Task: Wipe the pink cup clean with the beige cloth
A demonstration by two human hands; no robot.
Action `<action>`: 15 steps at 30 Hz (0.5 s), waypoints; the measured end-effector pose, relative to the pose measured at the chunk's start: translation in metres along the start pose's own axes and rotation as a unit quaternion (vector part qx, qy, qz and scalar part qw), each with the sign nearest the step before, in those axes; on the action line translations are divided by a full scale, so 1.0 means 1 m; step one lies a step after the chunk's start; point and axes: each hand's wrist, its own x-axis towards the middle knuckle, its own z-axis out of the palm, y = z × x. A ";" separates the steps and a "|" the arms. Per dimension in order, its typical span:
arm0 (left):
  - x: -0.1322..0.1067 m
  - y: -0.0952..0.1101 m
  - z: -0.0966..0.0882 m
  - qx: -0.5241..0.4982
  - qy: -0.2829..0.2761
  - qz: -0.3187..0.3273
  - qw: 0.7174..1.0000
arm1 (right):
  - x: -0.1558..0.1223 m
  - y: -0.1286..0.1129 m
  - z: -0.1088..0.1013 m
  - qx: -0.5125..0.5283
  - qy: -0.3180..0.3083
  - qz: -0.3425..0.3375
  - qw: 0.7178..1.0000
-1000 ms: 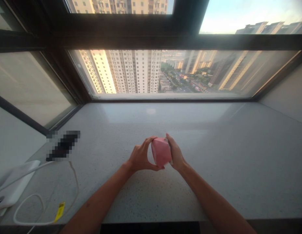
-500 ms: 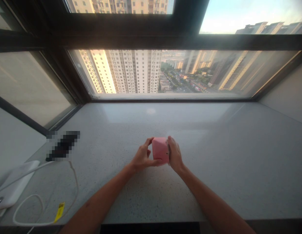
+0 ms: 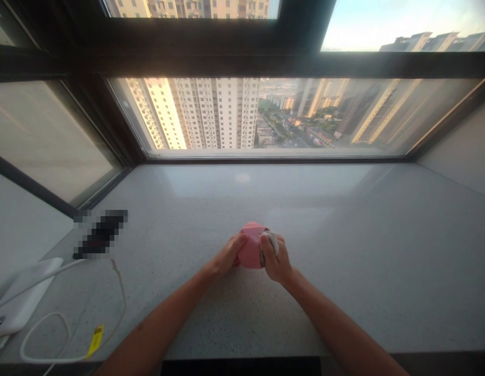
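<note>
Both my hands are held together above the speckled stone counter, around a pink faceted object. My left hand grips its left side, with the fingers curled over it. My right hand presses on its right side, where a small white piece shows between the fingers. That piece is too covered to identify. Much of the pink object is hidden by my hands, and its underside does not show.
To the left on the counter lie a pixelated dark object, a white flat device, a looped white cable and a yellow tag. A dark-framed window runs along the counter's far edge.
My hands have turned the pink object and closed further over it. The white piece now shows at the top of my right hand, and the object sits slightly lower.
</note>
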 end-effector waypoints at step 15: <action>0.011 -0.002 -0.027 0.315 -0.006 0.416 0.853 | 0.014 -0.005 0.019 0.379 0.002 0.333 0.863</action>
